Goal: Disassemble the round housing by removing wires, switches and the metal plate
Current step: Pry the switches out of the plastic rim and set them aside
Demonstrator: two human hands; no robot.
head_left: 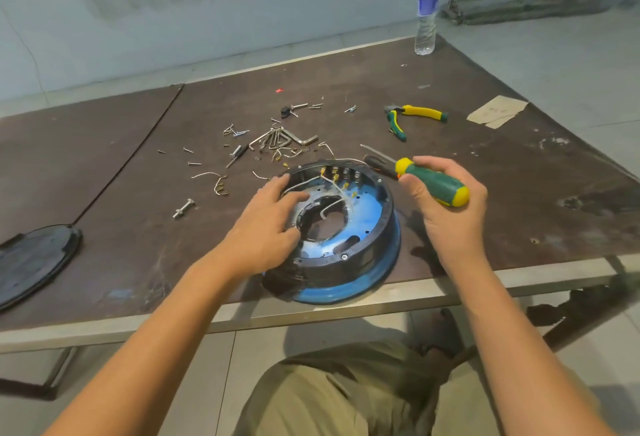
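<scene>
My left hand (266, 224) rests loose-fingered on the left rim of the round housing (367, 255), which sits between my hands at the near edge of the worktop (138, 228); my right hand (446, 207) grips the screwdriver (433, 184), blade angled far-left past the far rim.

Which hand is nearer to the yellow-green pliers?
Right. The right hand, gripping the screwdriver, is on the person's side of the pliers; the left hand rests on the round housing, farther left.
</scene>
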